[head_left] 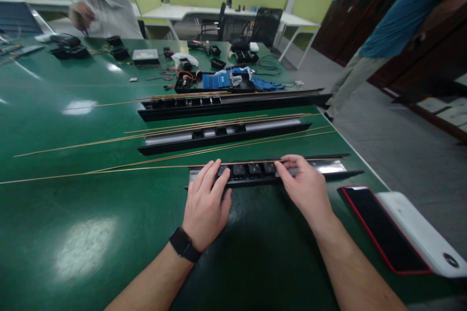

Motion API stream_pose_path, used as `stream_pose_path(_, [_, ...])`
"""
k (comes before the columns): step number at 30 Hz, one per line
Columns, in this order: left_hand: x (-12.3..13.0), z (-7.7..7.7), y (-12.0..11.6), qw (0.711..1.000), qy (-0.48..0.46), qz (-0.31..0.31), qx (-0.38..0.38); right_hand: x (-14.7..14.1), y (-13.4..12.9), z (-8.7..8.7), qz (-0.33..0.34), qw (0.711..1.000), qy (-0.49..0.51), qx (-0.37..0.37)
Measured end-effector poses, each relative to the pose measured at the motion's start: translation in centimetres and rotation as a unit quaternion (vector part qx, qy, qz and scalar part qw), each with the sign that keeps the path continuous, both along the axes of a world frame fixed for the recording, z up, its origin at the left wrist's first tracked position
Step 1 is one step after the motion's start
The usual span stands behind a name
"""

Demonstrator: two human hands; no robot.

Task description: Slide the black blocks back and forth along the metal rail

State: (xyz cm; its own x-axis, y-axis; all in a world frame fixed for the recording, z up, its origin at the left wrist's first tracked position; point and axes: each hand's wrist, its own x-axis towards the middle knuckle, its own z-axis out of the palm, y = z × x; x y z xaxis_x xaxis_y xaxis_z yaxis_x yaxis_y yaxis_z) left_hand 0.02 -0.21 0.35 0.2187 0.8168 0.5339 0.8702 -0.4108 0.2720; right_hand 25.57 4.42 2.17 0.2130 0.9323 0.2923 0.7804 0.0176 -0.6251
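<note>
A short black channel (337,167) with a shiny inner strip lies on the table in front of me. In it several square black blocks (254,169) sit side by side, and a thin brass-coloured rod (241,162) runs along above them. My left hand (206,204), wearing a dark watch, rests with fingers spread over the left part of the channel and covers some of it. Thumb and index finger of my right hand (304,187) pinch at the rod by the rightmost block; the exact contact is partly hidden.
Beyond lie a second channel (226,139) and a longer one (248,106), with thin rods across them. Two phone-like devices, red-edged (386,233) and white (423,233), are at the right edge. One person (116,7) is across the table; another (397,22) stands right.
</note>
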Motion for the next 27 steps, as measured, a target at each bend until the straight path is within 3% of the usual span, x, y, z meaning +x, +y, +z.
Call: stream_pose_path(27, [-0.02, 0.09, 0.00, 1.000, 0.002, 0.000, 0.001, -0.59, -0.03, -0.31, 0.031, 0.998, 0.043, 0.030])
